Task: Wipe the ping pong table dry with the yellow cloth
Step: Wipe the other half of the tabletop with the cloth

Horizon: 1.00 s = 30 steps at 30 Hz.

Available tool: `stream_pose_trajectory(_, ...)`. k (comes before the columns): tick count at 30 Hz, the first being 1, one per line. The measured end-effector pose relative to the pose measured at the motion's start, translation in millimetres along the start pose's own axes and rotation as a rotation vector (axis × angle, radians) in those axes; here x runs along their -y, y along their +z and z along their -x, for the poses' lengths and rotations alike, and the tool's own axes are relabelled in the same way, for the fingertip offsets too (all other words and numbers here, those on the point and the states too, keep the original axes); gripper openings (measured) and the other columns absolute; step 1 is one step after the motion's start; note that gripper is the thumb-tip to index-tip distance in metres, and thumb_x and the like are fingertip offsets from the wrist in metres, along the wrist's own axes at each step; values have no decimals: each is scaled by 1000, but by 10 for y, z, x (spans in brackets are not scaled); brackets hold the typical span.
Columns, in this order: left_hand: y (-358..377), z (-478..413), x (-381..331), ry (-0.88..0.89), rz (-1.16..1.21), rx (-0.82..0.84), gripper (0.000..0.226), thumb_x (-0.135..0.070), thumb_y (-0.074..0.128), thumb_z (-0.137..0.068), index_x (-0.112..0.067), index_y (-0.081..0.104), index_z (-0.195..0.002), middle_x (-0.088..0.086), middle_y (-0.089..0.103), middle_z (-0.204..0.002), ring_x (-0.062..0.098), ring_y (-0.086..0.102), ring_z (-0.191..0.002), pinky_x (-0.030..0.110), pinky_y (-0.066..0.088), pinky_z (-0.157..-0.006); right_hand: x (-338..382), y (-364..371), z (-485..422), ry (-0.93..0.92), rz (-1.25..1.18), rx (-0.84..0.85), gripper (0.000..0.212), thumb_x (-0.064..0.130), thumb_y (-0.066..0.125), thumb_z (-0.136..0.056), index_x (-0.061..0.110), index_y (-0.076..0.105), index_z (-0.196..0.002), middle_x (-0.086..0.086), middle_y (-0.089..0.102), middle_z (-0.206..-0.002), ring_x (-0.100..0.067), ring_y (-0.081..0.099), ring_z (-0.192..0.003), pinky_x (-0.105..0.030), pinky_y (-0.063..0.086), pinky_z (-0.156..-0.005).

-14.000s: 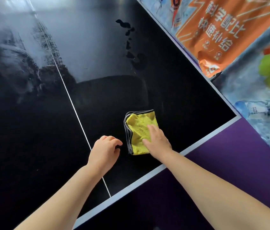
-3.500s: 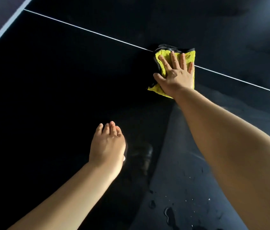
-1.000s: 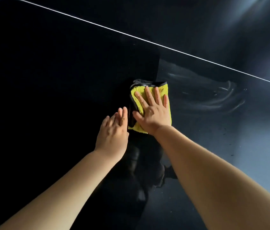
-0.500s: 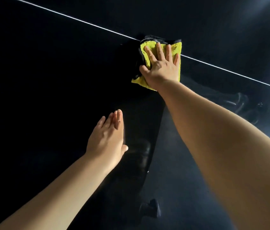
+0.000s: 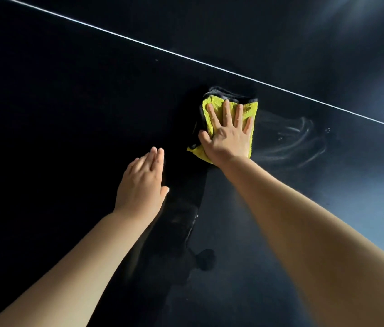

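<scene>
Closest in, two bare arms reach up from the bottom edge; between them, well to the near side of the yellow cloth [image 5: 253, 109], a small round dark spot [image 5: 206, 259] shows on the shiny black tabletop [image 5: 68, 114]; I cannot tell if it is water or just a reflection. A bit farther on is the left hand [image 5: 142, 185], near the cloth and to its left, but not touching it; its grip is flat, with the fingers straight and pressed close side by side and the thumb poking out toward the cloth; it holds nothing; I cannot tell if it rests on the tabletop or floats just over it. Next comes the right hand [image 5: 227, 138], lying palm down on top of the cloth; its grip is spread wide, and the straight fingers [image 5: 226, 112] fan out over the yellow fluff and push it flat on the tabletop. The cloth is folded into a thick pad with a grey edge [image 5: 228, 94] at its far side; a yellow corner peeks out on the near left, under the thumb. Just to the right of the cloth, pale curvy wet streaks [image 5: 290, 142] shine on the tabletop. Past the far side of the cloth, not touching it, a thin white line [image 5: 186, 58] runs at a slant across the tabletop.
</scene>
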<state>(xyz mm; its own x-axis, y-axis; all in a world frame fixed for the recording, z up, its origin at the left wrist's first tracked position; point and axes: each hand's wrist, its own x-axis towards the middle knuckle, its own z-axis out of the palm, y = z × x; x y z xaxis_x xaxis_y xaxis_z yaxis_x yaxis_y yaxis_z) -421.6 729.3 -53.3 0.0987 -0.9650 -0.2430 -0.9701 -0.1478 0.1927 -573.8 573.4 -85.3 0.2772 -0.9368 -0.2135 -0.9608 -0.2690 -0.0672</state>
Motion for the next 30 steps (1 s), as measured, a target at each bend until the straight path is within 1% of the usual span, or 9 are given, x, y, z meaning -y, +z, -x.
stream_pose_trajectory(3, 105, 263, 44, 47, 81, -93, 70, -10, 63, -85, -6, 28, -146, 14, 33, -150, 26, 35, -137, 33, 21, -112, 113, 84, 467, -30, 13, 25, 69, 57, 24, -95, 42, -7, -154, -2, -14, -164, -32, -20, -149, -56, -8, -119)
stream_pose_trajectory(5, 120, 421, 52, 99, 118, -92, 68, 0, 56, -86, -7, 27, -147, 13, 31, -151, 25, 32, -138, 32, 21, -113, 235, 154, 812, -54, 27, 41, 70, 58, 23, -95, 41, -8, -154, -2, -15, -164, -33, -22, -148, -56, -8, -119)
stream_pose_trajectory(6, 105, 490, 47, 113, 129, -76, 68, 2, 52, -88, -9, 22, -148, 10, 26, -153, 22, 26, -141, 29, 16, -114, 300, 195, 988, -70, 31, 47, 70, 59, 23, -94, 40, -9, -154, -3, -16, -164, -33, -23, -148, -56, -9, -119)
stream_pose_trajectory(9, 55, 690, 32, 175, 117, -32, 70, 2, 39, -92, -17, 6, -151, 0, 7, -158, 12, 6, -145, 21, -1, -113, 499, 314, 1508, -110, 35, 71, 71, 61, 21, -94, 40, -13, -153, -3, -18, -163, -34, -26, -146, -57, -12, -117)
stream_pose_trajectory(11, 25, 859, 45, 224, 95, -12, 71, 3, 35, -92, -20, 3, -151, -3, 5, -159, 10, 2, -145, 21, -4, -113, 631, 393, 1844, -135, 44, 85, 72, 61, 19, -94, 38, -17, -151, -3, -20, -162, -34, -27, -146, -58, -12, -117)
stream_pose_trajectory(15, -22, 1340, 160, 235, 59, 58, 67, 2, 34, -92, -21, 11, -151, -4, 11, -158, 10, 5, -145, 23, -1, -114, 883, 522, 2521, -184, 38, 113, 70, 61, 16, -93, 35, -23, -145, -3, -26, -159, -34, -30, -144, -58, -12, -117)
stream_pose_trajectory(19, 34, 1913, 345, 213, 67, 141, 66, 4, 31, -93, -24, 14, -151, -9, 8, -158, 7, 4, -144, 22, 0, -114, 1129, 662, 3132, -219, 17, 124, 70, 62, 13, -90, 36, -20, -146, -2, -25, -158, -35, -30, -144, -59, -14, -116)
stream_pose_trajectory(26, 168, 2798, 635, 151, 129, 200, 62, 3, 30, -95, -30, 26, -148, -14, 21, -155, 6, 16, -142, 20, 11, -113, 1471, 829, 4015, -268, 32, 146, 71, 60, 20, -93, 38, -22, -147, -3, -29, -157, -35, -34, -142, -59, -19, -114)
stream_pose_trajectory(30, 140, 3224, 631, 140, 112, 262, 75, 12, 34, -89, -28, 19, -150, -12, 16, -156, 6, 14, -143, 21, 15, -112, 1532, 915, 4410, -307, 28, 125, 71, 60, 22, -90, 39, -11, -149, -2, -17, -161, -35, -27, -145, -57, -18, -115)
